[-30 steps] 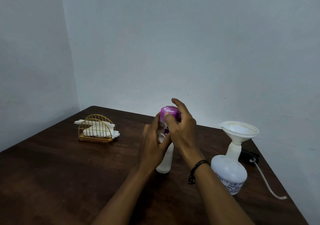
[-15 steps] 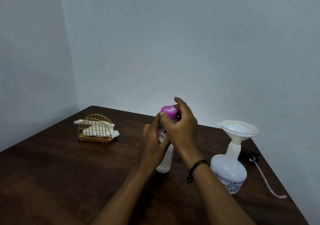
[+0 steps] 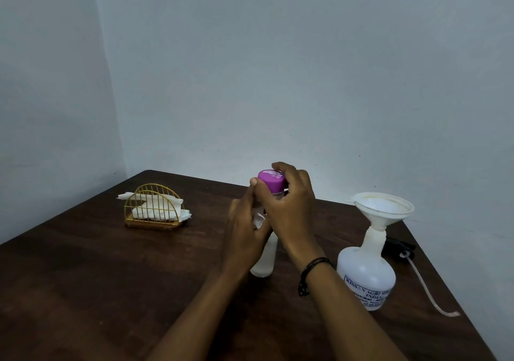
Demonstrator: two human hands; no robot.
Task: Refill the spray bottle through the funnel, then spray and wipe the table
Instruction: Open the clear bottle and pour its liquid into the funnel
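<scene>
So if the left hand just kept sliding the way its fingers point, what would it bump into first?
The left hand grips the clear bottle, fingers pointing up toward the purple cap. It would probably meet the cap and the right hand's fingers first, though depth is unclear.

The right hand (image 3: pixel 289 207) now sits differently on the purple cap (image 3: pixel 271 180) than a second ago: its thumb, which lay across the front of the cap, has slid down to the cap's lower left edge, while the fingers curl further over the far side. More of the cap's top face shows now, so the grip has turned round the cap. The left hand (image 3: pixel 246 232) has crept slightly higher on the clear bottle (image 3: pixel 264 263), its thumb tip now meeting the right thumb.
</scene>
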